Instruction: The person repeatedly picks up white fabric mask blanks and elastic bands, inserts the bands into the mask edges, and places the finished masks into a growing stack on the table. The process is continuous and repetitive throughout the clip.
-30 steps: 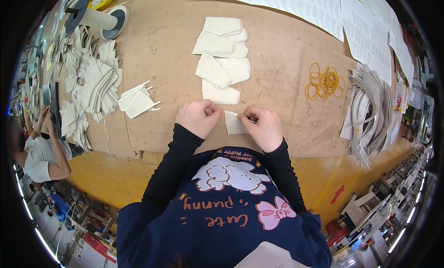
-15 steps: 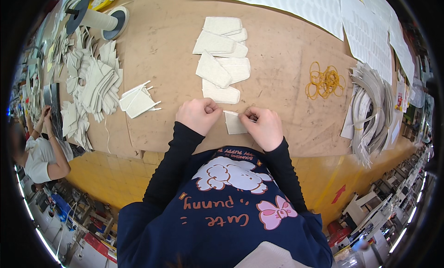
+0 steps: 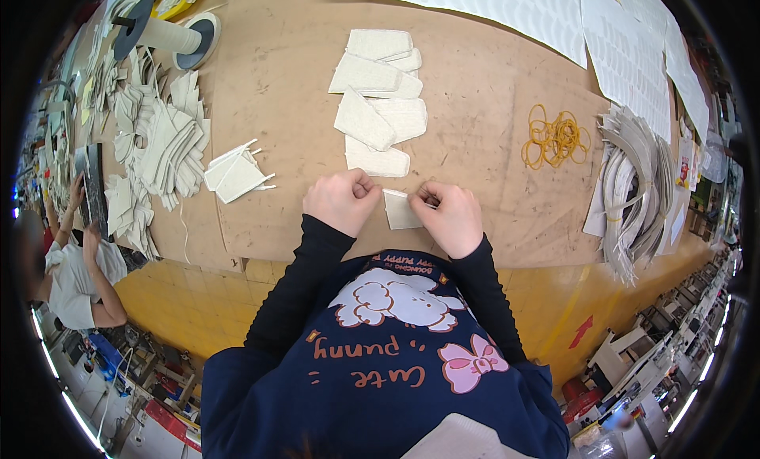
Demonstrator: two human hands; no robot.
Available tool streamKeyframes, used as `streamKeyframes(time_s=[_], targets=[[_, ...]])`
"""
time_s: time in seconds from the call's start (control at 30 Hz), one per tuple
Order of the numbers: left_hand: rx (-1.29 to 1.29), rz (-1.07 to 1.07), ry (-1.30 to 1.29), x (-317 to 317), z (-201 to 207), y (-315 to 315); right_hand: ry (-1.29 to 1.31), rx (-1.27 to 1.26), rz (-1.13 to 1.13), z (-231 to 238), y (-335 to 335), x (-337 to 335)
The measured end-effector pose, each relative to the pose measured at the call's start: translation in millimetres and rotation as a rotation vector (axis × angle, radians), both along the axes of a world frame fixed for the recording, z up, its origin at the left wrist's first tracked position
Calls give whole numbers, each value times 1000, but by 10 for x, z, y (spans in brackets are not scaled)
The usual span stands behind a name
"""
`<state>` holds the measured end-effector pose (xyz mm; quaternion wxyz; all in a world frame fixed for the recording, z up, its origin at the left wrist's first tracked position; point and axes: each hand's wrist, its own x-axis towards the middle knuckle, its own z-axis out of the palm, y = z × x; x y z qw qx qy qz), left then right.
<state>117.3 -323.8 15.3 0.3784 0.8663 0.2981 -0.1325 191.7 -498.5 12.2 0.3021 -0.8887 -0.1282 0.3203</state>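
Observation:
Near the table's front edge, a small cream fabric piece spans the gap between my two hands. My left hand pinches at its upper left corner, fingers closed. On the other side, my right hand is closed on its upper right edge, thumb and forefinger together. Just beyond my hands lies a column of overlapping cream fabric pieces with stitched edges and rounded ends. To the left rests a small stack of cream pieces with narrow strips sticking out.
Heaped cream fabric strips and a spool occupy the left side. Rubber bands and a bundle of pale strips lie at right. White sheets cover the far edge. A person works at far left.
My hands and the fabric piece between them stay almost in place; my left hand has shifted very slightly right. At far left, the other person's arms have moved apart.

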Motion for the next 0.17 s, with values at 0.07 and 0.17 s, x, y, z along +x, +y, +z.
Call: streamKeyframes(time_s=[0.07, 0.17], targets=[[27, 20, 1, -7, 0, -27, -14, 4, -1, -8, -1, -3], [74, 61, -14, -11, 5, -96, -10, -3, 1, -14, -5, -3]])
